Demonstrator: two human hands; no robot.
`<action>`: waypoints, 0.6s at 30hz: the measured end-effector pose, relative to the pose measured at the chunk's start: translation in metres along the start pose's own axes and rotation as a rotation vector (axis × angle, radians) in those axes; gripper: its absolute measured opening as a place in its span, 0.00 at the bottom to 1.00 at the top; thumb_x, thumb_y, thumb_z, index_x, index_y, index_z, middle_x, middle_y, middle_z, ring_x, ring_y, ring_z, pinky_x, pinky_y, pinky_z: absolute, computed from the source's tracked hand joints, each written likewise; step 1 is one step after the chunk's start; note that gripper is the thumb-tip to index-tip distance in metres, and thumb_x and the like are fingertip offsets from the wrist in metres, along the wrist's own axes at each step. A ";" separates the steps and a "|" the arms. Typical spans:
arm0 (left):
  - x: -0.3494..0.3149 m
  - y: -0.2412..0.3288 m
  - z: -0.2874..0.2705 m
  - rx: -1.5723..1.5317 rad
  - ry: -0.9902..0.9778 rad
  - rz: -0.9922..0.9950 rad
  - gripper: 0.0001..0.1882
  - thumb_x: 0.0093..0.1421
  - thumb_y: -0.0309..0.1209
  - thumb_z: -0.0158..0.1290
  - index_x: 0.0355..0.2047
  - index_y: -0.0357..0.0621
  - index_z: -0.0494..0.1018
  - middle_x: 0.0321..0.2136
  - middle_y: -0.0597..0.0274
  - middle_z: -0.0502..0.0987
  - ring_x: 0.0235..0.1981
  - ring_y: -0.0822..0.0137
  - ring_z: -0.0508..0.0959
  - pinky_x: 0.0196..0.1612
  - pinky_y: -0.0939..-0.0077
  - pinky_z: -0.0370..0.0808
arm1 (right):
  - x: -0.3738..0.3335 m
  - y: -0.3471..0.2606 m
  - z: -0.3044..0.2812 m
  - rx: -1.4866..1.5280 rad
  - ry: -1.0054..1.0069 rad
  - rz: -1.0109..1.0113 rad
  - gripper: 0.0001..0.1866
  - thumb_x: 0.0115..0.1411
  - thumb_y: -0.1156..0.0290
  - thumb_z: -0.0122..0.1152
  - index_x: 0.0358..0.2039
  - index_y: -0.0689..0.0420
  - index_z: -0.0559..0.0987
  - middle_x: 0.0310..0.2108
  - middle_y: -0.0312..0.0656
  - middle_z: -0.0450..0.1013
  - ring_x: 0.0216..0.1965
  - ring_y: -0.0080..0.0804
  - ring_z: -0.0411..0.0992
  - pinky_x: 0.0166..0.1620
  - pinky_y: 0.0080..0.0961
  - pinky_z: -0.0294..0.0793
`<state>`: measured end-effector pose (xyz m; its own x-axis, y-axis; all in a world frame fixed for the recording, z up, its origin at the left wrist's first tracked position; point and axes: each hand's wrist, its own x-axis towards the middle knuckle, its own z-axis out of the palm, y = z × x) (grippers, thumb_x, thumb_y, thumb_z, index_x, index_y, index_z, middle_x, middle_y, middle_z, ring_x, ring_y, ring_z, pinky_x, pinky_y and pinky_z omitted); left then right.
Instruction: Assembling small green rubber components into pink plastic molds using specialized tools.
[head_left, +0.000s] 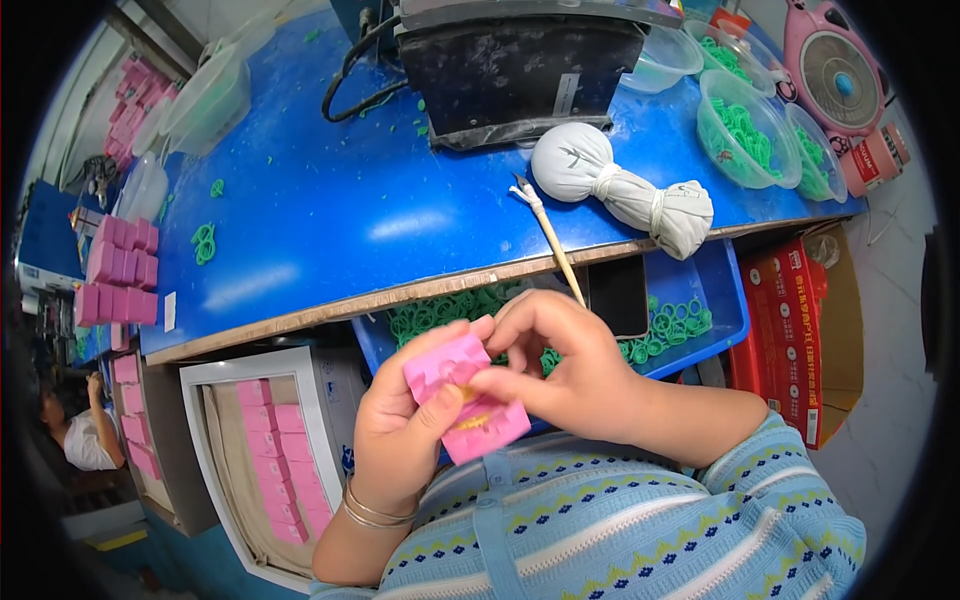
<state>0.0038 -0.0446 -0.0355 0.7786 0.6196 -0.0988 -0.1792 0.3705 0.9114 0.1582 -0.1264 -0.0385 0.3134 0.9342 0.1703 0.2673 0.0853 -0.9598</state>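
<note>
Both hands are together in front of my body, around a pink rubber mould (437, 366). My left hand (395, 425) is closed on its left side, thumb pressed across its face. My right hand (585, 365) has its thumb against the mould's middle, its other fingers curled at the upper right edge. The mould is bent, showing a jagged inner face with a yellowish patch; whether anything sits inside I cannot make out. Just beyond, partly hidden by my hands, a blue tray (735, 325) holds many green rings (680, 322) and a dark flat phone-like slab (618, 295).
On the blue table (350, 220) are a white cloth pouch (575, 163), a thin-handled tool (550, 235), a black machine (520, 85) and bowls of green pieces (745, 135). Pink moulds (125, 265) stand left; more lie in a white-framed box (200, 400). A person (85, 435) sits far left.
</note>
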 end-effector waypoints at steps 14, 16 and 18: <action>-0.004 0.003 0.002 0.284 -0.002 0.111 0.36 0.54 0.48 0.55 0.54 0.35 0.59 0.45 0.53 0.70 0.46 0.65 0.72 0.48 0.72 0.71 | -0.004 -0.004 0.000 0.224 -0.080 0.011 0.18 0.48 0.68 0.68 0.34 0.62 0.71 0.26 0.37 0.65 0.21 0.19 0.63 0.27 0.15 0.66; -0.006 0.000 -0.001 0.333 0.002 0.136 0.35 0.55 0.49 0.54 0.53 0.35 0.60 0.44 0.52 0.71 0.44 0.64 0.74 0.47 0.71 0.72 | -0.004 -0.002 0.004 0.291 -0.017 -0.012 0.20 0.46 0.66 0.69 0.35 0.61 0.71 0.26 0.37 0.64 0.26 0.19 0.63 0.29 0.15 0.66; -0.006 -0.006 -0.005 0.360 -0.005 0.221 0.33 0.55 0.50 0.53 0.50 0.35 0.62 0.40 0.49 0.72 0.40 0.60 0.76 0.43 0.69 0.74 | -0.001 -0.005 0.002 0.238 0.007 -0.045 0.19 0.47 0.66 0.69 0.35 0.60 0.71 0.29 0.38 0.65 0.29 0.22 0.64 0.33 0.17 0.66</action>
<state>-0.0025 -0.0466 -0.0421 0.7482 0.6533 0.1162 -0.1219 -0.0368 0.9919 0.1546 -0.1268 -0.0348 0.3124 0.9253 0.2151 0.0590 0.2071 -0.9765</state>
